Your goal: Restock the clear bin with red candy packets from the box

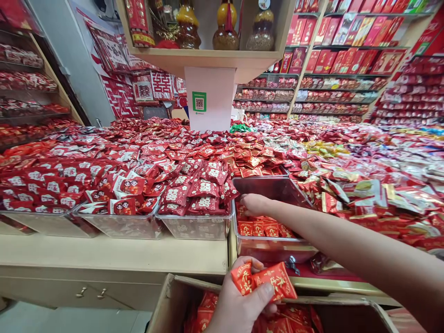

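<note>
Your right hand (pixel 255 203) reaches loosely open into the half-empty clear plastic bin (pixel 274 252) at centre frame while your left hand (pixel 239 303) pinches red foil candy packets (pixel 265 280) over the brown cardboard box (pixel 173 300) below, a loose grip that risks dropping one.

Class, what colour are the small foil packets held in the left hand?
The small foil packets are red-orange with gold characters; the head view shows them best.

3 gourd bottles (pixel 225 27) on shelf above QR sign (pixel 199 101), boxed wall shelves (pixel 347 60).
</note>
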`<state>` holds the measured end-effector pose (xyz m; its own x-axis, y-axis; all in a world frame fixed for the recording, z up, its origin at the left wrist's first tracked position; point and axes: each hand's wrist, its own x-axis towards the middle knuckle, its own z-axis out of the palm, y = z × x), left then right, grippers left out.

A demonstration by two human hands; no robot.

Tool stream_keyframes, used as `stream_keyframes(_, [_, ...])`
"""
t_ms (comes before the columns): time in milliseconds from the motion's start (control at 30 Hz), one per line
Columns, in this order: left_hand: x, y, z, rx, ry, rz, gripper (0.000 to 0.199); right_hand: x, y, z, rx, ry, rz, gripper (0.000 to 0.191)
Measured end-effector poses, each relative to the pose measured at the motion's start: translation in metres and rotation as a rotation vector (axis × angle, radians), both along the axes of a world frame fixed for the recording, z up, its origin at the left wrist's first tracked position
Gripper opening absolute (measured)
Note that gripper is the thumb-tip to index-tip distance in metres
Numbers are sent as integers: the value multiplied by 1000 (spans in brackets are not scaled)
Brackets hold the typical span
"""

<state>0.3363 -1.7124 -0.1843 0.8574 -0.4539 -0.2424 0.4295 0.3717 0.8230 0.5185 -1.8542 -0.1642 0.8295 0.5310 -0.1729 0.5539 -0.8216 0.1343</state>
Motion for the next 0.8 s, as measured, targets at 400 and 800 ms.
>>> stream_keyframes(400, [-2,6,18,-137,-29,218,33,-76,-7,92,459,-2,-162,27])
stream_keyframes(800, [-18,-2,21,-190,-88,224,31,-204,-3,42,1509,408,-482,32])
